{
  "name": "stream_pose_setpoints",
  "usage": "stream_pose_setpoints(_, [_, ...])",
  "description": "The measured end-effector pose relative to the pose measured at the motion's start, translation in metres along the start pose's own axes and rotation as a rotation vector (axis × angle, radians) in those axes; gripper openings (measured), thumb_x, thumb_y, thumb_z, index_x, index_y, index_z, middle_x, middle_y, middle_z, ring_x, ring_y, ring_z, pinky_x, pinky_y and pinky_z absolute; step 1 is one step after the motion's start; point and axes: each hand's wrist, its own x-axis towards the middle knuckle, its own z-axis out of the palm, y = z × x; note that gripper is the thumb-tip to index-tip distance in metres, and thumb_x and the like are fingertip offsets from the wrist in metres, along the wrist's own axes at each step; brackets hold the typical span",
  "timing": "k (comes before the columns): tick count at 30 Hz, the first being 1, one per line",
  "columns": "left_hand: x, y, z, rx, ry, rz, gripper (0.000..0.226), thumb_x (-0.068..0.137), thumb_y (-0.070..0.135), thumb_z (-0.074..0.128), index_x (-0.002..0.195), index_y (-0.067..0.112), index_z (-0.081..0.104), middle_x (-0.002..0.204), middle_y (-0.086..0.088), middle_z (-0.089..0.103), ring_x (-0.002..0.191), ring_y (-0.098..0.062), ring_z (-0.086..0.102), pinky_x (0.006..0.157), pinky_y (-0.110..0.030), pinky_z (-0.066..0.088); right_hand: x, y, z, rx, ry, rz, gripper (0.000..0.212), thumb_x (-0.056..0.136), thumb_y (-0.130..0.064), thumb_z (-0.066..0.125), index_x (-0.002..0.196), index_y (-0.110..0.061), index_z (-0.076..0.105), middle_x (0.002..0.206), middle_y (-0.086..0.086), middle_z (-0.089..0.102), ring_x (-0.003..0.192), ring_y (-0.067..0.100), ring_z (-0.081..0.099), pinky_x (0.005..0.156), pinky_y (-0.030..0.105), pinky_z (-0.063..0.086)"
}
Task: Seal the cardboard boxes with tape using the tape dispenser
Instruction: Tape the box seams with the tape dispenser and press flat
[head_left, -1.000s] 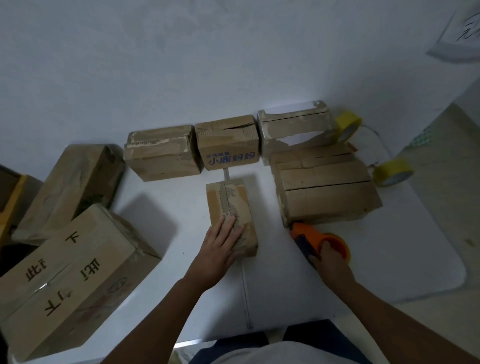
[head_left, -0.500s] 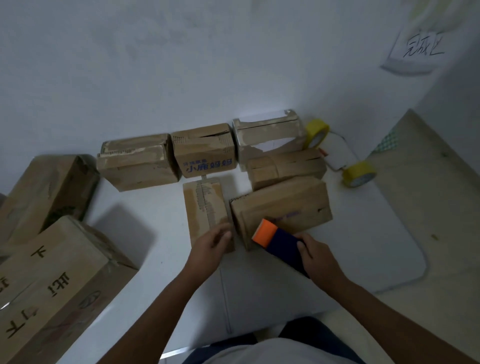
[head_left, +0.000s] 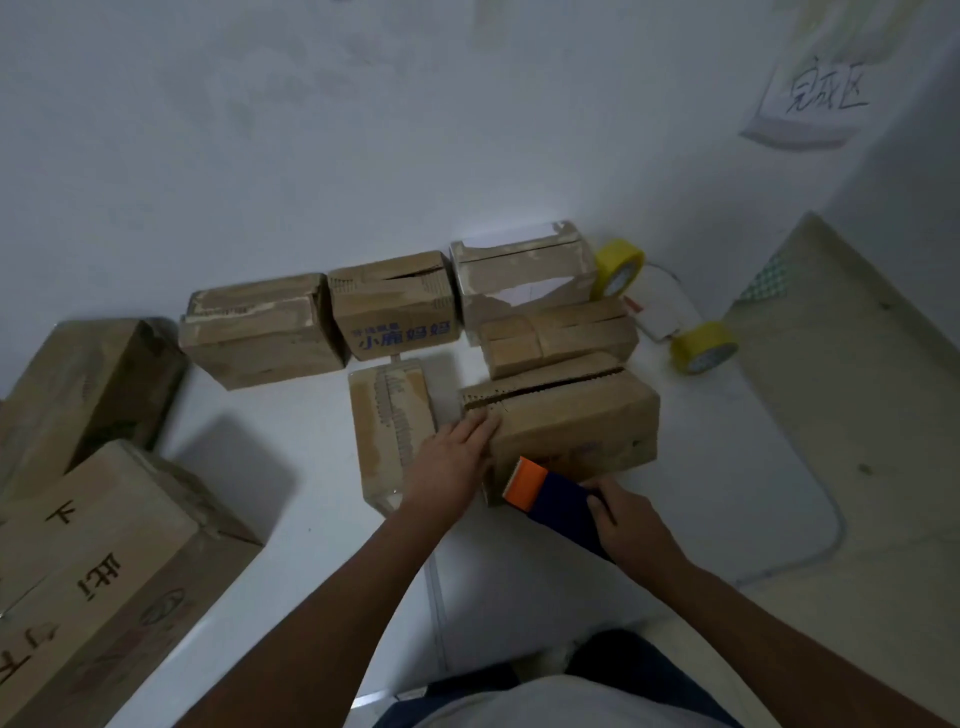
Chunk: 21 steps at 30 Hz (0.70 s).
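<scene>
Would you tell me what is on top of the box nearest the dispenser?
The left hand rests on the box at its left end; its flap seam gapes, the inside hidden.

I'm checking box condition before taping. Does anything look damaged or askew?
Yes. The box under the left hand has a ragged, gaping top seam. The blue-lettered box behind it also has a gap in its top. The right hand holds the tape dispenser against the near face.

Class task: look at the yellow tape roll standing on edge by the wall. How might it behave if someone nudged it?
The yellow tape roll stands on its rim, leaning towards the box with the white label, so a nudge would probably make it roll or tip flat. It looks stiff and ring-shaped, so it would likely keep its form.
</scene>
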Motion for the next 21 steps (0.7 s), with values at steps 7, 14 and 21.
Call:
stream_pose_setpoints(7, [0.006,0.027,0.031,0.105,-0.019,0.13,0.073,0.088,0.027,0.07,0.147,0.029,0.027,0.143,0.0,0.032,0.126,-0.02,0.04,0.091,-0.029,0.051,-0.006,0.026,-0.004,-0.224,-0.018,-0.113,0.017,0.1,-0.013,0.042,0.093,-0.004,0.055,0.083,0.011,0.061,0.065,0.016,0.048,0.059,0.028,0.034])
stream_pose_setpoints(14, [0.034,0.042,0.04,0.109,-0.014,0.033,0.067,0.086,0.014,0.068,0.142,0.022,0.032,0.139,-0.006,0.034,0.116,-0.022,0.044,0.085,-0.029,0.049,-0.02,0.04,-0.01,-0.461,0.03,-0.248,0.017,0.076,-0.001,0.075,0.074,-0.008,0.06,0.066,0.006,0.06,0.053,0.021,0.056,0.054,0.029,0.044])
stream_pose_setpoints(21, [0.04,0.038,0.025,-0.016,-0.066,0.039,0.06,0.094,0.037,0.06,0.146,0.021,0.036,0.145,-0.006,0.034,0.123,-0.028,0.046,0.101,-0.039,0.046,-0.029,0.048,-0.016,-0.166,0.049,-0.066,0.017,0.103,-0.024,0.038,0.102,-0.014,0.052,0.079,0.002,0.059,0.065,0.017,0.051,0.063,0.028,0.035])
